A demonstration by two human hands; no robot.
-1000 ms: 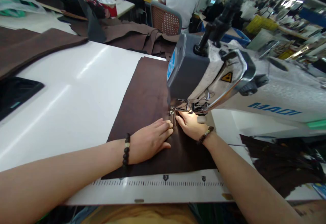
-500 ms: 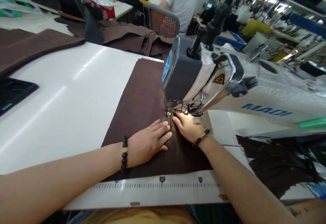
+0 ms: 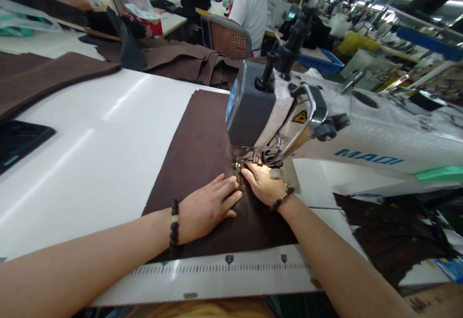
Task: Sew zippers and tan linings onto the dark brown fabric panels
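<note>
A dark brown leather panel (image 3: 188, 144) lies flat on the white table, running under the needle area of a sewing machine (image 3: 253, 106). My left hand (image 3: 208, 207) rests flat on the panel, fingers stretched toward the presser foot (image 3: 238, 165). On the other side of the foot, my right hand (image 3: 265, 183) lies on the leather with its thumb out. Its fingertips are partly hidden beneath the machine head. Both hands press down on the leather and grasp nothing.
A ruler strip (image 3: 202, 266) runs along the table's front edge. Brown leather pieces (image 3: 54, 79) are stacked at left, near a black device (image 3: 23, 142). More dark scraps (image 3: 383, 236) lie at right. A person in a white shirt (image 3: 251, 9) is beyond a chair (image 3: 229, 36).
The view has shifted slightly, so the machine appears a little further left and lower. Both hands keep nearly the same place on the leather. The person behind has changed posture.
</note>
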